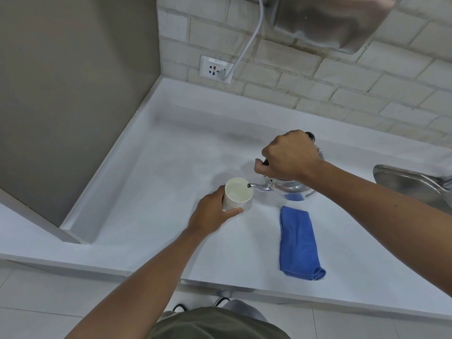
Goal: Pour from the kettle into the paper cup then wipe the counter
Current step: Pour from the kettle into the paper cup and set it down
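A white paper cup (236, 195) stands on the white counter (156, 182). My left hand (212, 211) grips its side from the near left. A shiny metal kettle (291, 188) is tilted to the left, and its spout tip sits over the cup's right rim. My right hand (288, 155) grips the kettle's dark handle from above and hides most of the lid. Liquid shows inside the cup. A folded blue cloth (298, 243) lies on the counter just in front of the kettle.
A steel sink (411, 184) is set into the counter at the right edge. A wall socket (215, 69) with a white cable plugged in sits on the brick wall behind. A beige panel (73, 94) closes off the left side. A steel appliance (325, 23) hangs overhead.
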The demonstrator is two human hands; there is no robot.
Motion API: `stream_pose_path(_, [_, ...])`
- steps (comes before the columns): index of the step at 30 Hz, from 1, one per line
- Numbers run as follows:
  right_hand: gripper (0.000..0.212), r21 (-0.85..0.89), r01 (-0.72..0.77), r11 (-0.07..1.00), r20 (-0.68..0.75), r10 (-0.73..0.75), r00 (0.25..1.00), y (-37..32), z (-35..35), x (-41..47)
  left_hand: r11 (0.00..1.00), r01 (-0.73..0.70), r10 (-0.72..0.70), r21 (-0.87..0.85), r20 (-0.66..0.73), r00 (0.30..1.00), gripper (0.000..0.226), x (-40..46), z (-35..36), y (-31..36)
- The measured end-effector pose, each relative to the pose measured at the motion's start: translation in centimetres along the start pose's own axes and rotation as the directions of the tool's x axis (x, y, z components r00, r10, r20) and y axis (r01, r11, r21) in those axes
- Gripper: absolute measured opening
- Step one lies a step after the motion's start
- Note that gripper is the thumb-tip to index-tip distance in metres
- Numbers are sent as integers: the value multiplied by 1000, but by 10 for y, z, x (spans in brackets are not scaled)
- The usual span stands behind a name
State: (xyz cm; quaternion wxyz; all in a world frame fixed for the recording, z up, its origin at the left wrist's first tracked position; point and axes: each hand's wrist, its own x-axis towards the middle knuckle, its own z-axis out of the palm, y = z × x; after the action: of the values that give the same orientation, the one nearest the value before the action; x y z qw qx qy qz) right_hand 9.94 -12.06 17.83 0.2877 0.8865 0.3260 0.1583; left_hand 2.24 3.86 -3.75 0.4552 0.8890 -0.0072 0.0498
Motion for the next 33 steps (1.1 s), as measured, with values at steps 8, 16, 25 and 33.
stream_pose_path(8, [46,4,-8,1000,-11,8,1000,0,1,0,1000,7,-7,2,7,1000,67,0,0,0])
stream_pose_path(16, [46,-11,-3,1000,-15,3,1000,0,0,-1,1000,9,-9,6,-2,1000,66,0,-1,1])
stream_pose_path(25, [47,-20,8,1000,-30,-9,999,1,1,0,1000,15,-15,11,1,1000,67,1,1,-1])
stream_pose_path(33, [47,-11,3,1000,-13,-3,1000,0,-2,-1,1000,14,-14,11,-4,1000,67,0,1,0])
